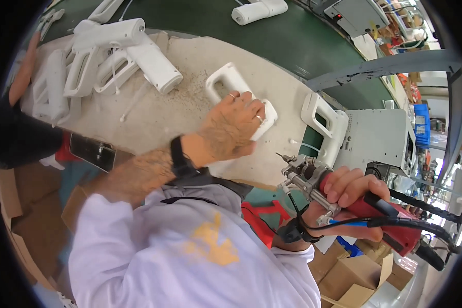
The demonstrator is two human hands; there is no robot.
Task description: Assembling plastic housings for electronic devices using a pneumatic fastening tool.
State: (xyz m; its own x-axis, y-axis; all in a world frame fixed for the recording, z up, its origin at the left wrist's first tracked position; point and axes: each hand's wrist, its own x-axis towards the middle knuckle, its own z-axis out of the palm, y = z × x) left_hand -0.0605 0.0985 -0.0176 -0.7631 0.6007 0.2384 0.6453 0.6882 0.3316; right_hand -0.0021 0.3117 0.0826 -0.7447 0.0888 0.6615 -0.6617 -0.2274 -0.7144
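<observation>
My left hand (231,123) lies over a white plastic housing with a loop handle (235,78), its fingers bent across the part and holding it on the worktable (182,126). Some of the housing is hidden under the palm. In my right hand (351,192) is a red power screwdriver (403,233) with a metal front end, the fingers wrapped around its body. The thin tip points left, a little above the table's right part and apart from the housing. A black cable and a blue hose run along the tool.
Several white housings (110,33) are heaped at the table's left. Another housing (326,120) stands at the right beside a grey metal box (377,138). A green conveyor-like surface (205,18) runs behind, with one white unit (259,11) on it. Cardboard boxes (354,277) sit below right; another person's arm (24,72) shows at far left.
</observation>
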